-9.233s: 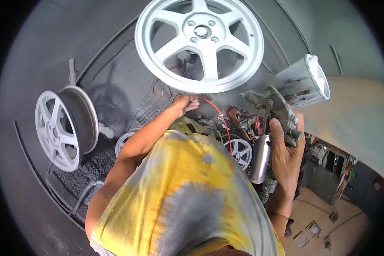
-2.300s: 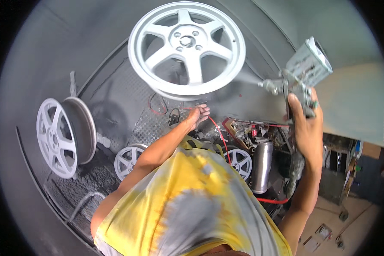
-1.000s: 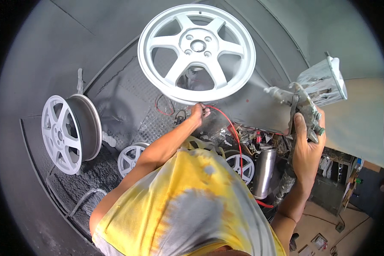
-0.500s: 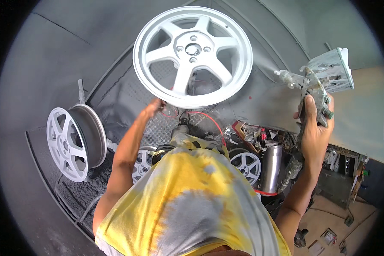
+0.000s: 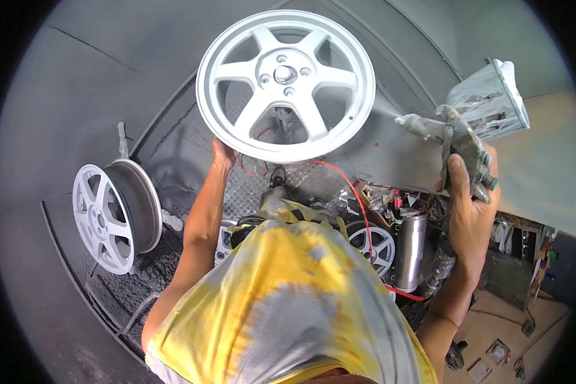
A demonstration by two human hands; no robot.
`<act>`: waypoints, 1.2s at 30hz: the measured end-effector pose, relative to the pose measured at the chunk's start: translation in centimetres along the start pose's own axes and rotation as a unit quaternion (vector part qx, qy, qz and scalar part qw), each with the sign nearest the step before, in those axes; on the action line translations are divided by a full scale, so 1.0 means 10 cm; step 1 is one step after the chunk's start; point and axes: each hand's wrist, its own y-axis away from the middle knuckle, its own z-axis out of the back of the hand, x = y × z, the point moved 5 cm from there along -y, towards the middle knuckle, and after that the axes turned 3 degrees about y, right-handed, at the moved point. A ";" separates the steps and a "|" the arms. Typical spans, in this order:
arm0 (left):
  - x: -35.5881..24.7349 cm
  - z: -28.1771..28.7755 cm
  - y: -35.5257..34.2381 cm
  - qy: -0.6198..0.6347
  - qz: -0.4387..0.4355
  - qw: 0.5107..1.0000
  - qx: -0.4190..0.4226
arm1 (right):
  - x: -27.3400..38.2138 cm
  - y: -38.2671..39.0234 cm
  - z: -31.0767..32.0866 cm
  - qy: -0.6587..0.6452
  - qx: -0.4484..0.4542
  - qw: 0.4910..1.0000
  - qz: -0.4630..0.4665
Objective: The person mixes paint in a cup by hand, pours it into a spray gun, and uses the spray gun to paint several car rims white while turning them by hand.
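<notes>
A white six-spoke alloy wheel faces up in front of me, raised above the floor; a stand shows dimly through its spokes. My left hand is at the wheel's lower left rim, its fingers closed on the edge and partly hidden behind it. To the right, my right hand is wrapped round a paint-smeared spray gun. Its nozzle points left at the wheel's right rim, and a pale mist leaves it. A translucent paint cup streaked with white sits tilted on the gun.
Another white wheel stands at the left on a support. Low by my body are a further wheel, a silver cylinder and a red hose. Clutter lies beyond the cylinder. Grey walls enclose the far side.
The wheel has turned clockwise. My left hand has shifted left and up along its rim. The spray gun has come slightly left, closer to the wheel, still misting.
</notes>
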 end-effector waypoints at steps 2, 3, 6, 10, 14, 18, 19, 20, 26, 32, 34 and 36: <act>0.07 0.07 0.00 0.038 0.023 0.999 -0.006 | -0.01 -0.03 0.04 -0.034 -0.017 0.999 -0.021; 0.11 0.22 -0.03 0.050 0.026 0.998 -0.022 | -0.02 -0.05 0.06 -0.053 -0.021 0.998 -0.029; 0.33 -0.08 0.18 0.094 0.038 0.994 -0.044 | -0.12 -0.07 0.09 -0.022 -0.053 0.997 -0.041; 0.57 -0.02 0.10 0.157 0.052 0.986 -0.015 | -0.13 -0.03 0.07 -0.036 -0.027 0.998 -0.032; 0.62 -0.05 0.05 0.172 0.028 0.985 0.005 | -0.01 0.06 0.03 -0.047 0.026 0.997 -0.054; 0.52 -0.14 0.14 0.153 0.012 0.988 -0.015 | 0.00 0.18 0.10 -0.089 0.075 0.987 -0.115; 0.52 -0.16 0.15 0.144 0.011 0.989 -0.018 | 0.02 0.21 0.07 -0.125 0.083 0.978 -0.143; 0.53 -0.17 0.16 0.136 0.010 0.990 -0.022 | 0.01 0.20 0.07 -0.117 0.073 0.981 -0.138; 0.45 0.09 -0.26 0.126 -0.034 0.991 0.007 | 0.05 0.05 0.13 -0.012 0.003 0.999 -0.047; 0.09 -0.01 -0.48 0.046 -0.025 0.997 0.048 | -0.10 -0.12 0.23 -0.002 -0.058 0.997 -0.059; -0.04 -0.06 -0.50 0.015 -0.014 0.998 0.055 | -0.10 -0.16 0.20 -0.009 -0.064 0.996 -0.065; -0.16 -0.15 -0.56 -0.010 -0.005 0.998 0.064 | -0.06 -0.18 0.13 -0.006 -0.067 0.996 -0.060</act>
